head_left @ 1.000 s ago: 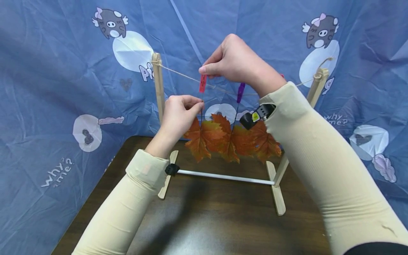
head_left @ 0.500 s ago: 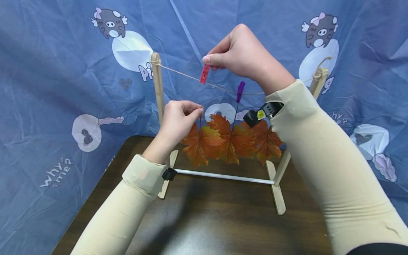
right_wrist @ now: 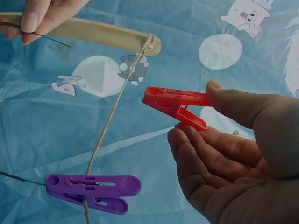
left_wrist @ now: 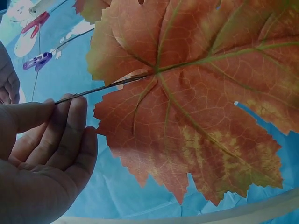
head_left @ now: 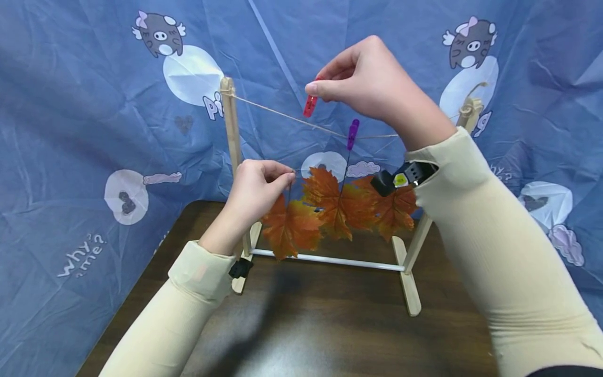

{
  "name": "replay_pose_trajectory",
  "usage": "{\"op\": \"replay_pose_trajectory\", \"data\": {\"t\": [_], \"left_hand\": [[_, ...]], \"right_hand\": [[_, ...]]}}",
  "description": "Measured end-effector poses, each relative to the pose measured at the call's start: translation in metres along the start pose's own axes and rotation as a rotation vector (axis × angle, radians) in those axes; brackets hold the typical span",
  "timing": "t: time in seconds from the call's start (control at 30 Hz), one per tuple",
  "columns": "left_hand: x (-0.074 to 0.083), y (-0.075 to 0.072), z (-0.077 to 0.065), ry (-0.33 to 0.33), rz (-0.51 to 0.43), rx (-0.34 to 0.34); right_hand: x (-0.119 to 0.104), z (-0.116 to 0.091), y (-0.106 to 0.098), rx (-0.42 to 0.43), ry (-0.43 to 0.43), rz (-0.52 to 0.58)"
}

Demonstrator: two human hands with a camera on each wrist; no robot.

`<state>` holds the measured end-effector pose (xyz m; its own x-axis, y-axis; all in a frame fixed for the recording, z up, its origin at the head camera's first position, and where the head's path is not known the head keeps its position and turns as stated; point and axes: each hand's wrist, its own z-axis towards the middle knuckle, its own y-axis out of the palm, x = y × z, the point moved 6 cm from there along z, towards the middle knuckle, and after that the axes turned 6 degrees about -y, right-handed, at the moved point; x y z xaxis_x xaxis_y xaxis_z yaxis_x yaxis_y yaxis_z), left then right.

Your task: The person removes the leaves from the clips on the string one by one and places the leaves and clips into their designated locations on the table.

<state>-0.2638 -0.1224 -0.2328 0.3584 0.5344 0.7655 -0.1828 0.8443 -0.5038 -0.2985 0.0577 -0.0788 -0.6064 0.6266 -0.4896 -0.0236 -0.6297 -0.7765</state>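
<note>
My left hand (head_left: 259, 188) pinches the thin stem (left_wrist: 107, 86) of an orange-red artificial maple leaf (head_left: 289, 230), which hangs below the fingers. Higher and to the right, my right hand (head_left: 372, 81) holds a red clothespin (head_left: 310, 104) between thumb and fingers. In the right wrist view that clothespin's nose stands beside the twine (right_wrist: 110, 116), with nothing visible between its tips. A purple clothespin (head_left: 353, 134) clips the stem of a second leaf (head_left: 344, 207) to the twine. Another red clothespin (left_wrist: 36, 23) shows small in the left wrist view, with a stem below it.
The twine runs between two wooden posts, the left one (head_left: 231, 125) and the right one (head_left: 470, 118). A white rod (head_left: 348, 261) joins their feet above the brown table (head_left: 301, 335). A third leaf (head_left: 395, 212) hangs at the right. Blue patterned cloth (head_left: 94, 131) covers the back.
My left hand has moved down and slightly left with its leaf. My right hand has gone up and right with the red clothespin, away from the stem's top.
</note>
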Motion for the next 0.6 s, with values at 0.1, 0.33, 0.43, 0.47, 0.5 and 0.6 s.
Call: {"op": "replay_pose_trajectory", "data": {"t": [0.1, 0.33, 0.43, 0.47, 0.5, 0.6], "left_hand": [[-0.002, 0.0, -0.003, -0.001, 0.001, -0.011], [-0.005, -0.001, -0.009, -0.006, 0.005, -0.038], [-0.006, -0.002, -0.011, -0.012, 0.016, -0.049], [-0.007, -0.002, -0.012, -0.011, 0.019, -0.051], [-0.007, -0.002, -0.013, -0.009, 0.023, -0.053], [-0.008, -0.002, -0.014, 0.002, 0.03, -0.052]], "right_hand": [[0.0, -0.005, -0.002, 0.004, 0.007, 0.022], [0.0, -0.018, -0.006, 0.029, 0.028, 0.063], [0.0, -0.025, -0.008, 0.045, 0.0, 0.079], [0.0, -0.026, -0.009, 0.044, -0.007, 0.087], [0.0, -0.028, -0.009, 0.042, -0.014, 0.098], [0.0, -0.033, -0.008, 0.031, -0.033, 0.131]]}}
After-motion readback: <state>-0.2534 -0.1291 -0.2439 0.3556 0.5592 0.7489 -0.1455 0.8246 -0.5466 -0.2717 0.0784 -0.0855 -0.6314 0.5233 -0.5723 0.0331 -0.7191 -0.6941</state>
